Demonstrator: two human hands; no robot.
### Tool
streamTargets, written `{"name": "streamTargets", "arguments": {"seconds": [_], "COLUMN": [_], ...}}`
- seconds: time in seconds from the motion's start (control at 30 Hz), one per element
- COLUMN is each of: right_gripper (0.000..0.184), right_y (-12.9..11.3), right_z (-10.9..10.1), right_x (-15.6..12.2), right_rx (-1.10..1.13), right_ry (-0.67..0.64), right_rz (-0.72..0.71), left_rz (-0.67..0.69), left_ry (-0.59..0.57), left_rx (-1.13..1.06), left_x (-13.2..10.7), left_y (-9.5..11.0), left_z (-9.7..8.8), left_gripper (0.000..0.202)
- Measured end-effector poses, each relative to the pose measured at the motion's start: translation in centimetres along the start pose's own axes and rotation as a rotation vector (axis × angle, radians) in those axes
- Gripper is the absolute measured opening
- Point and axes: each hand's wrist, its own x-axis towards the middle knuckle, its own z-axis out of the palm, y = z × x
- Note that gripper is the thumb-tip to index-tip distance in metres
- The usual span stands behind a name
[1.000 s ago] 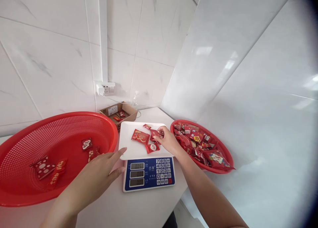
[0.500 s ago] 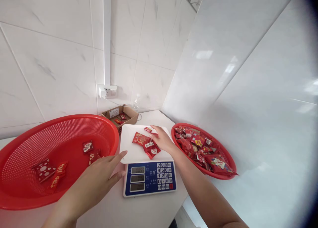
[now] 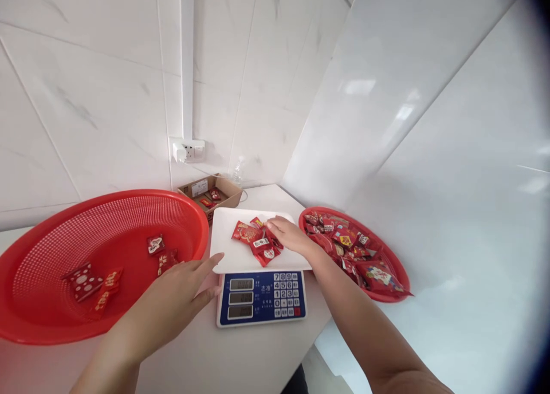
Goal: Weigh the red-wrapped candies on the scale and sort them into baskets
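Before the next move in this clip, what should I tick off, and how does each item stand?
1. Right hand on the packets on the white scale tray: ok, its fingers lie over the pile.
2. Right hand's grip on any one packet: cannot tell, the fingers hide it.
3. Packets inside the tray's edge: ok.
4. Left hand clear of the tray: cannot tell, its forefinger reaches the front left corner.
5. Reading on the displays: cannot tell, the digits are too blurred.
6. Keypad uncovered: ok.
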Motion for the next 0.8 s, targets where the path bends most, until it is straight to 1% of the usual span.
{"name": "streamTargets", "arguments": {"seconds": [0.03, 0.1, 0.17, 0.3, 0.4, 0.53, 0.7, 0.8], "right_gripper": [0.036, 0.035, 0.034, 0.033, 0.034, 0.034, 0.032, 0.032], "right_y": [-0.3, -0.8, -1.0, -0.8, -0.1, 0.3, 0.0, -0.4], "right_z": [-0.3, -0.9, -1.5, -2.5, -2.9, -2.6, -1.2, -0.5], "right_x": [-0.9, -3.0, -5.2, -9.3, -11.4, -12.5, -12.3, -11.8], "right_rx": [0.007, 0.009, 0.006, -0.019, -0.035, -0.044, -0.01, 0.02], "right_ry": [0.016, 0.097, 0.171, 0.266, 0.319, 0.312, 0.308, 0.28], "right_rz": [-0.004, -0.015, 0.019, 0.137, 0.235, 0.316, 0.272, 0.257], "left_rz": [-0.001, -0.013, -0.023, -0.021, -0.002, -0.003, -0.008, -0.027], "left_ry": [-0.007, -0.02, -0.022, 0.005, -0.01, -0.022, -0.015, -0.015], "left_rx": [-0.004, -0.019, -0.04, -0.051, -0.048, -0.056, -0.06, -0.039], "left_x": [0.0, 0.0, 0.0, 0.1, 0.2, 0.4, 0.4, 0.4], "left_y": [0.0, 0.1, 0.2, 0.5, 0.7, 0.8, 0.7, 0.6], "left_z": [-0.1, -0.4, -0.7, -1.0, -1.0, -0.9, -0.8, -0.7], "left_gripper": [0.051, 0.048, 0.046, 0.043, 0.04, 0.04, 0.044, 0.044]}}
